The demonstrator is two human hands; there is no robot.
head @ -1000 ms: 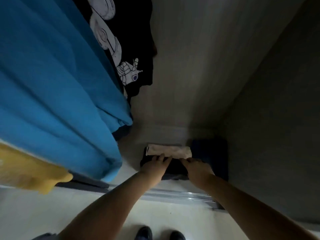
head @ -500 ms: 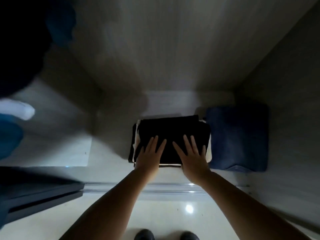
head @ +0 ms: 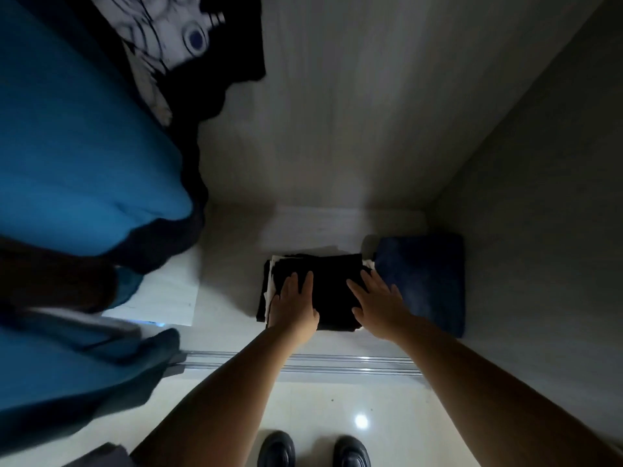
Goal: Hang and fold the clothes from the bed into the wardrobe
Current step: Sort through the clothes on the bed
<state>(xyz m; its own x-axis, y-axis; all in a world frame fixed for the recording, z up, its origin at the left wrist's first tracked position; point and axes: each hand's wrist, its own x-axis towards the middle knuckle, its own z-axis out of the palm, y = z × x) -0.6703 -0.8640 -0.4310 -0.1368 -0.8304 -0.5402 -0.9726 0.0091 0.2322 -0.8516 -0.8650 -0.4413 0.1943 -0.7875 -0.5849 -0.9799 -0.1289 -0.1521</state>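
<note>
A folded black garment (head: 328,284) lies on top of a small stack with pale edges on the wardrobe floor (head: 236,291). My left hand (head: 295,306) rests flat on the stack's left side with fingers straight. My right hand (head: 379,303) lies flat on its right side, fingers spread. A folded dark blue garment (head: 424,281) sits right beside the stack, against the wardrobe's right wall.
Hanging clothes fill the left: a bright blue garment (head: 77,156) and a black shirt with a white print (head: 175,38). The sliding-door track (head: 337,362) runs across below my hands. My two black shoes (head: 313,449) stand on the glossy floor.
Both hands stayed flat on the black stack; the right hand shifted toward its right edge. The view swung, and the hanging blue and black clothes came back into sight at left.
</note>
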